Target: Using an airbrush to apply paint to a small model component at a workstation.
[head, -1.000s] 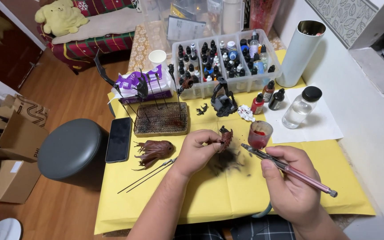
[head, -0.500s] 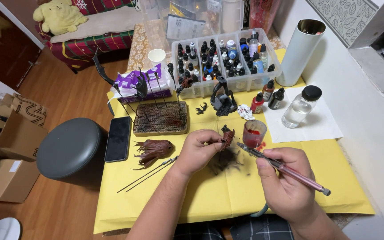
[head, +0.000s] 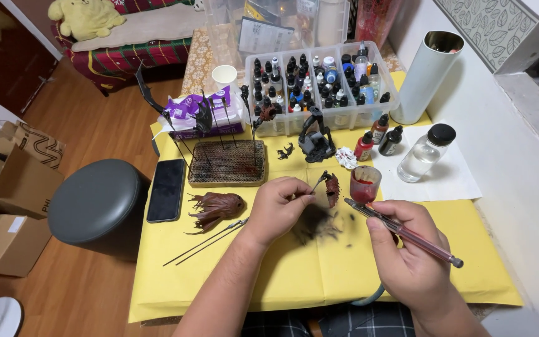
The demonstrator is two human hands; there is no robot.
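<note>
My left hand point(head: 280, 208) pinches a thin metal stick that carries a small dark red model part point(head: 331, 189), raised above the yellow table cover point(head: 294, 281). My right hand point(head: 407, 249) grips a pink airbrush point(head: 407, 234), its tip pointing left at the part, a short way from it. A small cup with red paint point(head: 365, 183) stands just behind the airbrush tip. Dark overspray stains the yellow cover under the part.
A brown model piece point(head: 218, 206) and two thin rods point(head: 207, 241) lie left of my hand. Behind are a spiked drying block point(head: 227, 163), a black phone point(head: 166, 190), a clear box of paint bottles point(head: 319, 84), a clear liquid bottle point(head: 427, 153), a white cylinder point(head: 428, 75) and a grey stool point(head: 98, 203).
The airbrush tip has dropped slightly and drawn closer to the model part. My left hand keeps the part in nearly the same place.
</note>
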